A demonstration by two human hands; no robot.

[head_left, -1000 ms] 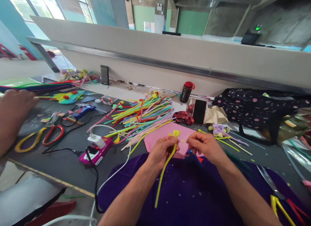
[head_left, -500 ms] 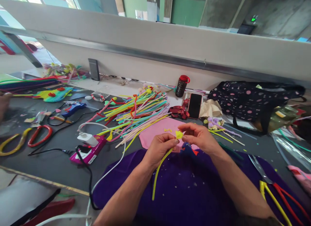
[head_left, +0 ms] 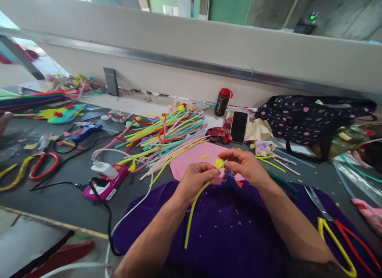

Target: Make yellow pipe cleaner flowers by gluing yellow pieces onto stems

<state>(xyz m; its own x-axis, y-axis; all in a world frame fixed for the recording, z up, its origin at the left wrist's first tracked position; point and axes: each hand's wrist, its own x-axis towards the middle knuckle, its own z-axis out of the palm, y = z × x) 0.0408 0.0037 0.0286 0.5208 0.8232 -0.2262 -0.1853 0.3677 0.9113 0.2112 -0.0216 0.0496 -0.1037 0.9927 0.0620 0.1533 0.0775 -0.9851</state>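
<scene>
My left hand (head_left: 194, 181) is closed round a yellow pipe cleaner (head_left: 192, 212) just below its curled top, and the stem hangs down over a purple cloth (head_left: 227, 234) on my lap. My right hand (head_left: 243, 164) pinches the curled yellow tip (head_left: 219, 163) between thumb and fingers. Both hands hover over the near edge of a pink sheet (head_left: 193, 158). A small blue and red piece (head_left: 231, 179) lies just under them.
A pile of coloured pipe cleaners (head_left: 165, 136), a pink glue gun (head_left: 104, 184) with a white plug and cables, red and yellow loops (head_left: 41, 166), a phone (head_left: 238, 126), a red-capped bottle (head_left: 222, 102), a dotted bag (head_left: 310, 124), scissors (head_left: 337, 238). Another person's hand (head_left: 3, 120) far left.
My right hand rose from beside the stem and took hold of the curled yellow tip. The view shifted a little leftward and down. The other person's hand drew back to the left edge.
</scene>
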